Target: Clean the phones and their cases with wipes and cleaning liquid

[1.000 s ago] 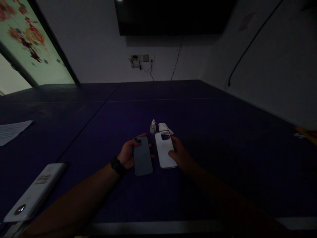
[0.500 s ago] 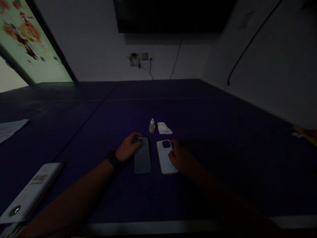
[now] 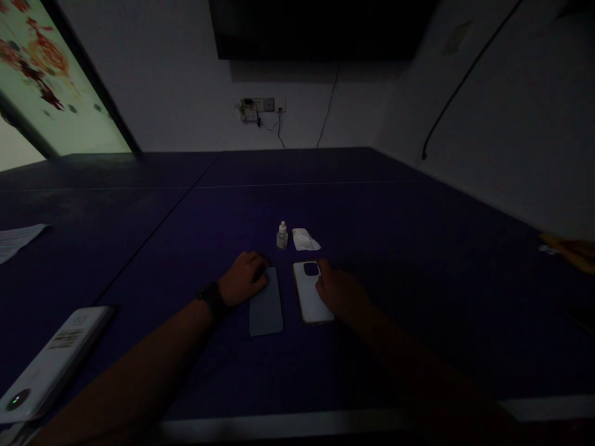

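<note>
Our right hand [image 3: 344, 293] pinches the case's [image 3: 308, 297] edge; we cannot tell if our left hand [image 3: 242, 277] grips the phone [image 3: 266, 314], at the case's nine o'clock. Likely slick and stiff: take the phone's long sides.

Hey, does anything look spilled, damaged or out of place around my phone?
Nothing stands out in this dim view: the small bottle stands upright, and the phone and white case sit side by side.

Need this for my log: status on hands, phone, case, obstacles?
Left hand on phone, upper end. Right hand grips white case at right edge. Phone, case apart. Small bottle, white tissue beyond.
</note>
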Demonstrator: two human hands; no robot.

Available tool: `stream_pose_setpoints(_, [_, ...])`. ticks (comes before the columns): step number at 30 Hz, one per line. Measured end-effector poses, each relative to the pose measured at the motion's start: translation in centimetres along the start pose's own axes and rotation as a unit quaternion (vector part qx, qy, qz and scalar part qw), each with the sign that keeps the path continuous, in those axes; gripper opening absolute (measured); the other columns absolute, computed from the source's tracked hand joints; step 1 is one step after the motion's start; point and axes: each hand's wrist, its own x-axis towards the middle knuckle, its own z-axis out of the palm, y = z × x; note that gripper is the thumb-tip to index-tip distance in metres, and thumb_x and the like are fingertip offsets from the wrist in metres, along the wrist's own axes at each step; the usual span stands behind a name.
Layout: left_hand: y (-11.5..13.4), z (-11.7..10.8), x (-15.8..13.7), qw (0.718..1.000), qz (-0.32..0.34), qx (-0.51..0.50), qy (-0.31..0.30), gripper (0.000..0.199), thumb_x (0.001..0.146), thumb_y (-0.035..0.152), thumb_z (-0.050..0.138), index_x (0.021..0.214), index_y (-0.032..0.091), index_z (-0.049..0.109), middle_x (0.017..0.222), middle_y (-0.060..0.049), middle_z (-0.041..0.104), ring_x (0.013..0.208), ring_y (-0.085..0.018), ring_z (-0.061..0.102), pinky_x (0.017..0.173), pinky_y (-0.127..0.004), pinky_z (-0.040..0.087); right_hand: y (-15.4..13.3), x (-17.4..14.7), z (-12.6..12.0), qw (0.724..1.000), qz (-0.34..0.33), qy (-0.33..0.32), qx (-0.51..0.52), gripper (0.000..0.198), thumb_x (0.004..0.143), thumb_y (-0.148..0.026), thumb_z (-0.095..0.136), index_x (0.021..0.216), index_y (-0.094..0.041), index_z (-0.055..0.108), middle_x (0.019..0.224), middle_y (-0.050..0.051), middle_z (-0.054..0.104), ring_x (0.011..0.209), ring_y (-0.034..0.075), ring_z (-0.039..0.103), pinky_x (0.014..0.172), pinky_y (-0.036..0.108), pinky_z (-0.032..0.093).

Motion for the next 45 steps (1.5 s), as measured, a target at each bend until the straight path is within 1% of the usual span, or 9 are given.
stream_pose_setpoints(11, [-1.9,0.1,0.2,0.998,0.048,0.04,-0.01,0.024,0.094,0.024,0.048,0.103,0.021,0.07,0.108,-0.009,0.07,0.102,-0.024,0.061,0.099,-0.044,0.043,0.4,0.1,0.4,1.0,-0.015,0.016,0.013,0.038,0.099,-0.022,0.045,0.136,-0.016,0.051,0.102,0.019,0.076,0.091,0.036,0.075,0.075,0.04,0.052])
stream_pose_setpoints(21, [-1.5,-0.4,0.0,0.996,0.035,0.064,0.046,0.031,0.1,0.024,0.042,0.113,0.02,0.07,0.109,-0.01,0.069,0.105,-0.024,0.06,0.097,-0.043,0.048,3.3,3.1,0.4,0.971,0.046,0.16,0.17,0.035,0.097,-0.028,0.049,0.131,-0.02,0.05,0.097,0.011,0.074,0.087,0.026,0.072,0.07,0.032,0.045])
stream_pose_setpoints(24, [-0.1,-0.6,0.0,0.992,0.043,0.114,0.038,0.031,0.098,0.023,0.043,0.115,0.019,0.069,0.11,-0.011,0.069,0.103,-0.025,0.059,0.095,-0.044,0.047,4.5,4.6,1.2,0.954,0.058,0.187,0.226,0.028,0.093,-0.024,0.05,0.121,-0.019,0.055,0.088,0.007,0.072,0.078,0.022,0.07,0.066,0.029,0.044])
stream_pose_setpoints(27, [2.8,-0.6,0.1,0.971,0.041,0.234,-0.008,0.031,0.098,0.025,0.045,0.115,0.018,0.07,0.107,-0.012,0.071,0.098,-0.027,0.061,0.089,-0.043,0.048,5.1,5.9,2.1,0.937,0.063,0.211,0.271,0.024,0.088,-0.018,0.051,0.111,-0.019,0.057,0.08,0.003,0.068,0.07,0.018,0.066,0.062,0.027,0.043])
stream_pose_setpoints(30, [6.9,-0.4,0.2,0.938,-0.022,0.344,-0.037,0.039,0.101,0.041,0.043,0.101,0.016,0.072,0.098,-0.016,0.073,0.094,-0.032,0.064,0.082,-0.046,0.048,5.5,6.8,2.9,0.921,0.062,0.235,0.304,0.023,0.083,-0.015,0.053,0.105,-0.021,0.059,0.076,0.001,0.066,0.067,0.017,0.064,0.062,0.027,0.042])
stream_pose_setpoints(33, [10.8,0.0,0.8,0.931,-0.038,0.356,-0.068,0.052,0.101,0.053,0.036,0.1,0.015,0.073,0.095,-0.017,0.073,0.096,-0.034,0.067,0.081,-0.046,0.049,5.6,7.3,3.4,0.909,0.058,0.253,0.326,0.023,0.081,-0.015,0.056,0.102,-0.022,0.06,0.074,-0.001,0.065,0.067,0.017,0.063,0.063,0.027,0.042])
stream_pose_setpoints(36, [13.3,1.1,2.3,0.93,-0.1,0.343,-0.091,0.069,0.099,0.065,0.028,0.098,0.013,0.073,0.094,-0.02,0.073,0.095,-0.036,0.069,0.076,-0.043,0.05,5.7,7.5,3.6,0.901,0.054,0.263,0.34,0.022,0.081,-0.016,0.058,0.101,-0.022,0.061,0.073,-0.001,0.065,0.067,0.017,0.062,0.064,0.027,0.041])
stream_pose_setpoints(40, [13.8,3.0,4.3,0.936,-0.142,0.304,-0.104,0.071,0.095,0.071,0.034,0.114,0.012,0.069,0.101,-0.022,0.073,0.099,-0.036,0.071,0.079,-0.042,0.052,5.7,7.5,3.6,0.896,0.05,0.275,0.344,0.022,0.081,-0.015,0.058,0.101,-0.021,0.061,0.073,-0.001,0.065,0.066,0.017,0.062,0.064,0.027,0.041])
stream_pose_setpoints(45, [12.3,3.6,5.2,0.942,-0.151,0.285,-0.095,0.066,0.099,0.064,0.03,0.114,0.012,0.068,0.1,-0.022,0.074,0.098,-0.037,0.073,0.079,-0.044,0.054,4.9,7.5,2.6,0.895,0.02,0.29,0.339,0.025,0.084,-0.013,0.056,0.106,-0.021,0.063,0.076,0.0,0.068,0.069,0.017,0.064,0.065,0.027,0.044])
